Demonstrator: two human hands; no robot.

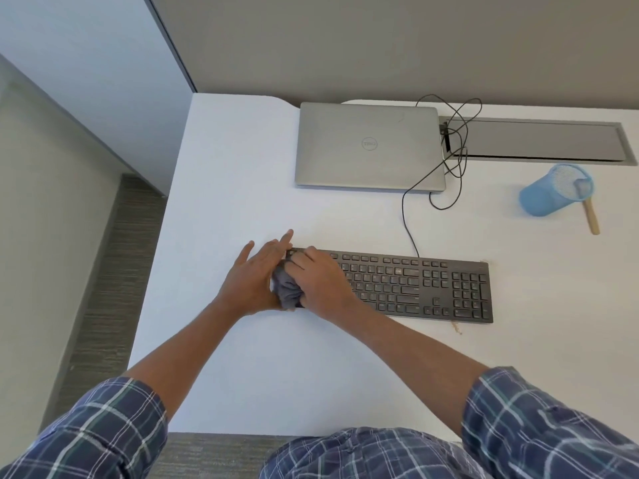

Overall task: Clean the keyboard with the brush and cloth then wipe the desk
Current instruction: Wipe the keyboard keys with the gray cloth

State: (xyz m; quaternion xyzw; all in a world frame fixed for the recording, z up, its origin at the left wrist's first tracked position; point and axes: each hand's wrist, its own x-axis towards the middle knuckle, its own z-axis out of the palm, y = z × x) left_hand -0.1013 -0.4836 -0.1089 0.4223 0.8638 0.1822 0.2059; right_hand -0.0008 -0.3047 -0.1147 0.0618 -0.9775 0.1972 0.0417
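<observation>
The white flat-topped desk [276, 357] is carrying a black full-size plastic keyboard [415, 288] at its centre. A closed silver laptop [368, 146] is lying at 12 o'clock from it, and a thin black cable [404, 216] is looping from beside the laptop down to the keyboard's back edge. A blue mesh cup [543, 198] is sitting at 2 o'clock, with a wooden-handled brush [592, 219] poking from its mouth. Brownish crumbs [457, 328] are lying off the keyboard's 4 o'clock corner.

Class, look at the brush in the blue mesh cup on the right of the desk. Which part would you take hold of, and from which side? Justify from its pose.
Grip the brush by its bare wooden handle. It juts past the rim of the blue mesh cup toward the desk's near right, while the head sits inside, so approach from that near-right side.
</observation>
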